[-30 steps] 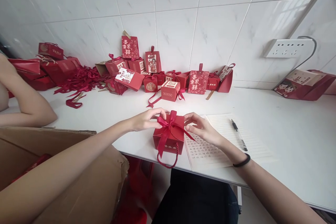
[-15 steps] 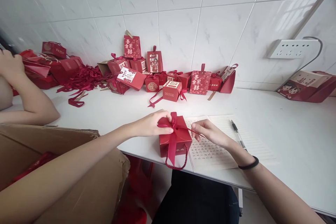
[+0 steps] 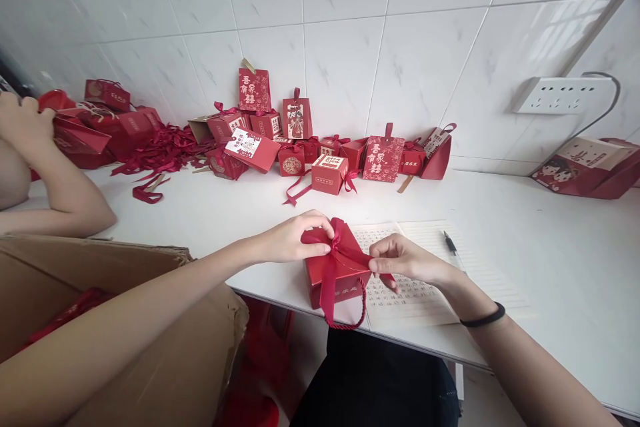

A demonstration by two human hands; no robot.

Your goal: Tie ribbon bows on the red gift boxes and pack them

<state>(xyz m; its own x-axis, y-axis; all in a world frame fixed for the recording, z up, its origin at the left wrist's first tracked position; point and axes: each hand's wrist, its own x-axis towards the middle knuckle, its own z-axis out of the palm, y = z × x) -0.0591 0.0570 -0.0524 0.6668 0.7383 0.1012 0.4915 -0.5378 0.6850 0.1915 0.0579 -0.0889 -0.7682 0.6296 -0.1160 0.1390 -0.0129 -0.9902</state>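
In front of me at the table's edge stands a red gift box with a twisted cord handle hanging down its front. A red ribbon is knotted on its lid, one tail falling over the front. My left hand pinches the ribbon at the knot, thumb and fingers closed on it. To the right of the box, my right hand grips the other ribbon tail, stretched out from the knot. Part of the notebook lies under my right hand and beside the box.
Several finished-looking red gift boxes stand along the tiled wall, with a heap of loose ribbons to their left. A pen lies on the notebook. A cardboard carton stands at my left. Another person's arm rests at far left.
My right hand has moved slightly right and down along the ribbon tail, which now shows wider and flatter. The box has turned and tilted a little. My left hand stays at the knot.
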